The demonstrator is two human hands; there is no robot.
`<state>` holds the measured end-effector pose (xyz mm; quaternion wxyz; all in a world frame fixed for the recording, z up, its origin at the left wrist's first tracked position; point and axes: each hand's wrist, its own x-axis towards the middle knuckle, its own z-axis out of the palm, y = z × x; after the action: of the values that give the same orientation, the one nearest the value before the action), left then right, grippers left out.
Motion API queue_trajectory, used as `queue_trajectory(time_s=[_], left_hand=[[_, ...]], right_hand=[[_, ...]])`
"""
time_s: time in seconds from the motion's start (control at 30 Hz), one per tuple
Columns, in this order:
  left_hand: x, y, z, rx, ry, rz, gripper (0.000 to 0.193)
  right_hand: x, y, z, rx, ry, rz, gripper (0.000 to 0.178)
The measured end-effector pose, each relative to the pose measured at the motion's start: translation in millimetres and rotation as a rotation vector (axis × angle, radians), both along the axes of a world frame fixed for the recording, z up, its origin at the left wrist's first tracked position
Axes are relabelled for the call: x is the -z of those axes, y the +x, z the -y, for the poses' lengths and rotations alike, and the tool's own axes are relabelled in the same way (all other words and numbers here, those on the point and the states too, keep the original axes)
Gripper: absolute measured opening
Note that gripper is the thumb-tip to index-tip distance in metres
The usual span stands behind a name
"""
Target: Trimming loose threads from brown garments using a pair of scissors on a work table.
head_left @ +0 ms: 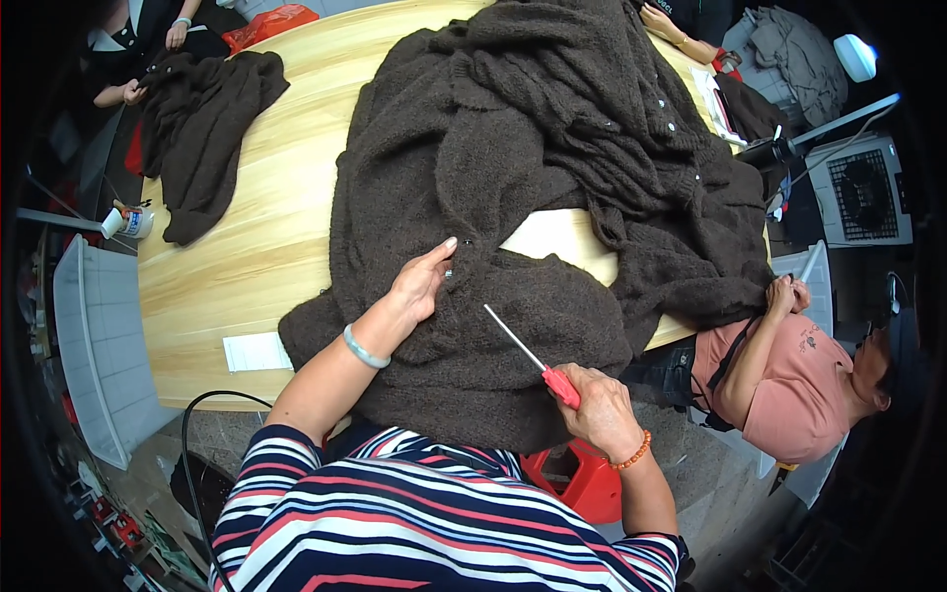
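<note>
A dark brown knitted garment (424,197) lies in loose folds before me and hangs over the near table edge. My left hand (422,281) pinches a fold of it, thumb uppermost, beside a small dark shiny spot. Something small and pale shows at its fingers, too small to name. To the right, my right hand (597,409) grips a red-handled tool (562,387) with a long thin metal shaft. The shaft points up and left over the knit, its tip apart from my left hand. Whether the tip is hooked or pointed I cannot tell.
More brown knitwear with pale buttons (671,126) covers the pale wooden table (296,128). A person in pink (789,385) holds knitwear at the right; others work at the far side. White paper (256,352), a white pot (138,221), plastic bins (99,345) and a red stool (592,483) surround me.
</note>
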<state>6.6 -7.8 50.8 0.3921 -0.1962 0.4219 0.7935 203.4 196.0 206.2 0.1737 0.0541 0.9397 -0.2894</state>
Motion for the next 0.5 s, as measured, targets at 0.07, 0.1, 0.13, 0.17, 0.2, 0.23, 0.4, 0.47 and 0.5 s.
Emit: queue_trajectory(time_s=[0.07, 0.1, 0.13, 0.17, 0.2, 0.23, 0.4, 0.47, 0.5], left_hand=[[6.1, -13.1, -9.3, 0.028, -0.103, 0.093, 0.028], [10.8, -14.9, -13.6, 0.033, -0.100, 0.083, 0.028], [15.5, -16.6, -18.1, -0.004, -0.094, 0.054, 0.024], [19.1, -18.5, -21.6, -0.042, -0.087, 0.024, 0.020], [17.9, -17.0, -26.4, -0.028, -0.076, 0.017, 0.020], [16.5, -12.5, -28.9, 0.030, -0.098, -0.189, 0.014], [9.3, 12.9, -25.1, 0.153, -0.430, -0.861, 0.008], [33.1, 13.6, -17.1, 0.164, -0.562, -0.912, 0.007], [36.1, 18.6, -17.2, 0.124, -0.501, -0.861, 0.008]], right_hand=[[2.9, -6.5, -0.4, 0.004, 0.027, -0.002, 0.021], [1.6, -7.6, -1.0, 0.009, 0.031, -0.012, 0.021], [-0.1, -10.0, -1.4, 0.025, 0.053, -0.032, 0.019], [-2.3, -12.8, -1.9, 0.042, 0.075, -0.054, 0.018], [-4.9, -13.7, -1.6, 0.055, 0.086, -0.061, 0.018], [-7.9, -15.5, -0.6, 0.069, 0.121, -0.047, 0.017], [1.3, -14.3, -0.1, 0.038, 0.238, -0.059, 0.015], [11.0, -12.1, -3.8, 0.037, 0.183, -0.061, 0.015], [13.8, -10.6, -5.1, 0.048, 0.173, -0.040, 0.016]])
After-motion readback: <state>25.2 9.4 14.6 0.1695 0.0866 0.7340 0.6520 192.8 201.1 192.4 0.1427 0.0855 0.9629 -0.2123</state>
